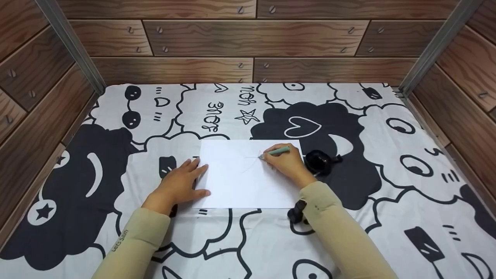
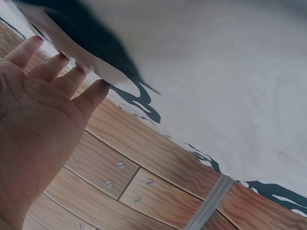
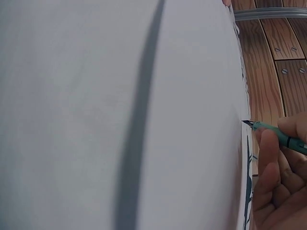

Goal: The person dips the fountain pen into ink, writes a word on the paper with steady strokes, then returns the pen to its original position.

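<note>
A white sheet of paper [image 1: 228, 178] lies on the patterned cloth. My right hand [image 1: 286, 164] pinches a green fountain pen [image 1: 279, 150], its nib touching the upper right part of the sheet. Faint thin lines [image 1: 251, 157] show on the paper just left of the nib. In the right wrist view, thumb and fingers hold the pen [image 3: 283, 138] near its dark metal nib. My left hand [image 1: 182, 182] rests with spread fingers at the sheet's left edge, fingertips and thumb on the paper. From the left wrist view, those fingers [image 2: 91, 96] look extended, holding nothing.
A glossy black rounded object [image 1: 318, 162] sits beside my right wrist; its kind is unclear. Another small dark object [image 1: 296, 212] is by the right sleeve. Black-and-white cartoon cloth [image 1: 217, 228] covers the table. Wood-patterned walls [image 1: 252, 38] and metal posts [image 1: 69, 42] enclose it.
</note>
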Action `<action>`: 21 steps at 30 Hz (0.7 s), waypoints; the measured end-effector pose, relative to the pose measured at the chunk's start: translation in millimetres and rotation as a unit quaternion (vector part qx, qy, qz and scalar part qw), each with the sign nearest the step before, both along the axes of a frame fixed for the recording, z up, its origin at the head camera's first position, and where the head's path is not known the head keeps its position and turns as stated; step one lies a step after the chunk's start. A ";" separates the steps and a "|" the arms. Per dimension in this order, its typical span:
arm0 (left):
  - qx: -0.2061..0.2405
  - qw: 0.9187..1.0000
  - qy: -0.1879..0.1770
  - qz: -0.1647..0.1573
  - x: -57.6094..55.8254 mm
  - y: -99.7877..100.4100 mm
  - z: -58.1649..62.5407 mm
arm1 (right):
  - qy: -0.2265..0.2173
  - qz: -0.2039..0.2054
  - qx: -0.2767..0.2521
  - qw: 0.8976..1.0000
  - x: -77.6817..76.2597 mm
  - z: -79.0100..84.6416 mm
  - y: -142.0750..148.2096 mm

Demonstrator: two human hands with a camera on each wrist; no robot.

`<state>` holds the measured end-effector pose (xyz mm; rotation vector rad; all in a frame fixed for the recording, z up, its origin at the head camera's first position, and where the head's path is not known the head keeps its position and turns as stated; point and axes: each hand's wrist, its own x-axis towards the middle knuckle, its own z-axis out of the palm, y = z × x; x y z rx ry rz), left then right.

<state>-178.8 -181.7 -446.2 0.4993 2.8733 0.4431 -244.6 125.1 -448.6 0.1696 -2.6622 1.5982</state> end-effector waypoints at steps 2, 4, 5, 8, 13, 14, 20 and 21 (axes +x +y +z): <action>0.002 1.000 -0.001 0.001 -0.4 0.1 -0.3 | -0.006 -0.002 0.005 1.000 0.1 0.2 0.1; 0.003 1.000 -0.002 0.001 -0.6 0.2 -0.4 | -0.010 -0.003 0.010 1.000 0.3 0.5 0.3; 0.004 1.000 -0.002 0.002 -0.8 0.1 -0.5 | -0.011 -0.003 0.014 1.000 0.5 0.5 0.4; 0.005 1.000 -0.003 0.001 -0.9 0.4 -0.7 | -0.008 -0.003 0.027 1.000 1.7 1.0 1.2; 0.001 1.000 -0.002 -0.002 -0.7 0.4 0.5 | -0.006 -0.002 0.038 0.999 5.1 2.2 2.9; 0.000 1.000 -0.002 -0.003 -0.5 0.3 0.9 | -0.008 -0.002 0.037 0.999 5.7 2.3 3.3; 0.000 1.000 -0.002 -0.003 -0.2 0.1 1.3 | -0.014 0.006 0.037 0.999 8.9 3.1 5.8; 0.000 1.000 -0.002 -0.003 -0.1 0.2 1.4 | -0.014 0.007 0.039 0.999 9.4 3.1 6.4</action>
